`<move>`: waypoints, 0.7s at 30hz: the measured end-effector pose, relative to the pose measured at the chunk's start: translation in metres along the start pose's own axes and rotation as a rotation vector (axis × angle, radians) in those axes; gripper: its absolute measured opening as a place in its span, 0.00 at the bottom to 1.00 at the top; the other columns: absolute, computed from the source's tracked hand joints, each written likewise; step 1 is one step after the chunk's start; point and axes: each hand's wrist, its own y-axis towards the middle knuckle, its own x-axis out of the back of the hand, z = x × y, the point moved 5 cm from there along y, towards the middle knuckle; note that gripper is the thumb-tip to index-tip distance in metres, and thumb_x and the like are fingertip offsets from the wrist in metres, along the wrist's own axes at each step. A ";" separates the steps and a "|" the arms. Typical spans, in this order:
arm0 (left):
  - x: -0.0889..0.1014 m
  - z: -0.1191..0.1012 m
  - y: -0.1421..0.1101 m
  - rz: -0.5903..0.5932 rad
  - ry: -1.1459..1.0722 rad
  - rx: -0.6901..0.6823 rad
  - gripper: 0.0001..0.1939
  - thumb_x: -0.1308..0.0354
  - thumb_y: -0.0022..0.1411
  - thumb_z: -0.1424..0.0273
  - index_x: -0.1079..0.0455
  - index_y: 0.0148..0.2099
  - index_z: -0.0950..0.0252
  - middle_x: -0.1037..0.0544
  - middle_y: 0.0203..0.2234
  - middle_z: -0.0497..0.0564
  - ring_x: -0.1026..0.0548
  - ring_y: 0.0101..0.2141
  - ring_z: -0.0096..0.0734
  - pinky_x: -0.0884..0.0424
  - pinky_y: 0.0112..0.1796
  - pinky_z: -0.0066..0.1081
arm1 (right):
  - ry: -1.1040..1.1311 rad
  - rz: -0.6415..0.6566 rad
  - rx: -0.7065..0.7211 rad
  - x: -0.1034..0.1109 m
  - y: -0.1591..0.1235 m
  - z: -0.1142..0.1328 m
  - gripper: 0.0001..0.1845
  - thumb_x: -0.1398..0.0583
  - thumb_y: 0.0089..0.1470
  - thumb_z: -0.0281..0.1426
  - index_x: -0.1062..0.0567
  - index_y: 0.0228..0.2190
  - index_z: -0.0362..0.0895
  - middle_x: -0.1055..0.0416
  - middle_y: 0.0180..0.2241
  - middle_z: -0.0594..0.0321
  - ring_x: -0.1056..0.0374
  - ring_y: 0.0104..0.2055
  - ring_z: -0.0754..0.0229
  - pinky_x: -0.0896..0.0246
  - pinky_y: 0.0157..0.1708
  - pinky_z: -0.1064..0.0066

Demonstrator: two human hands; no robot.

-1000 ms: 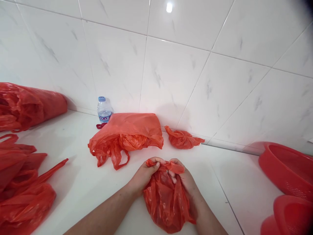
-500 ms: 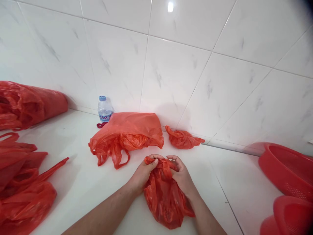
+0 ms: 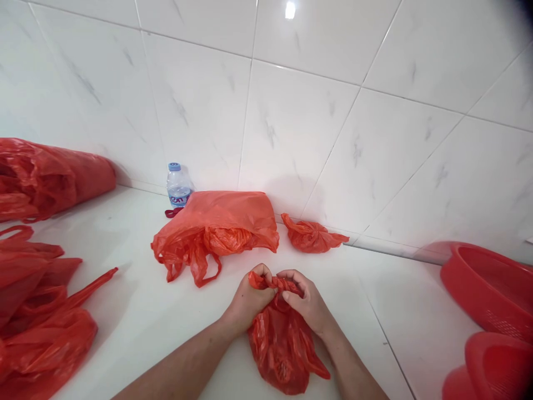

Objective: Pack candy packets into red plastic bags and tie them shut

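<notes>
Near the front of the white surface hangs a red plastic bag [image 3: 281, 350], its top bunched and twisted between my hands. My left hand [image 3: 252, 297] is closed round the left end of the twist, thumb pressed on top. On the right end, my right hand [image 3: 306, 303] pinches the plastic between thumb and fingers. A darker patch shows through the bag's lower part; what it is I cannot make out. Beyond my hands lie a larger red plastic bag [image 3: 233, 208] with loose handles and a small knotted red bag [image 3: 314, 238] against the wall.
A water bottle [image 3: 178, 186] stands by the tiled wall [image 3: 200, 111]. At the left are a big red roll of bags [image 3: 79, 172] and a heap of red bags [image 3: 45, 333]. Red plastic baskets [image 3: 470, 283] stand at the right.
The bag's top edge, looser before, is now gathered into a tighter twist. Both hands have closed further on it, and my right thumb now lies across the front.
</notes>
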 end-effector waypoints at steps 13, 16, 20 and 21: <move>0.000 -0.010 -0.005 0.037 0.135 -0.118 0.07 0.44 0.50 0.77 0.41 0.28 0.63 0.35 0.24 0.43 0.37 0.26 0.23 0.39 0.28 0.24 | -0.210 -0.280 -0.078 0.003 0.005 -0.016 0.02 0.45 0.44 0.26 0.32 0.23 0.46 0.33 0.26 0.67 0.38 0.29 0.61 0.42 0.30 0.71; -0.002 -0.015 -0.008 0.113 0.182 -0.170 0.06 0.41 0.52 0.75 0.36 0.32 0.63 0.30 0.30 0.46 0.32 0.34 0.27 0.36 0.37 0.28 | -0.194 -0.388 -0.071 0.010 0.003 -0.021 0.04 0.44 0.43 0.27 0.32 0.26 0.46 0.32 0.27 0.67 0.38 0.30 0.61 0.43 0.30 0.71; -0.004 -0.020 -0.008 0.183 0.213 -0.213 0.05 0.39 0.51 0.76 0.32 0.32 0.63 0.30 0.33 0.48 0.30 0.37 0.30 0.36 0.43 0.31 | -0.151 -0.425 -0.098 0.015 0.000 -0.021 0.04 0.44 0.43 0.27 0.31 0.26 0.46 0.32 0.27 0.67 0.38 0.30 0.61 0.43 0.30 0.72; -0.005 -0.020 -0.008 0.205 0.218 -0.215 0.05 0.39 0.51 0.76 0.31 0.32 0.63 0.30 0.33 0.48 0.30 0.37 0.30 0.36 0.44 0.31 | -0.141 -0.415 -0.094 0.015 0.000 -0.020 0.03 0.45 0.44 0.27 0.32 0.25 0.46 0.32 0.26 0.67 0.38 0.29 0.61 0.43 0.30 0.72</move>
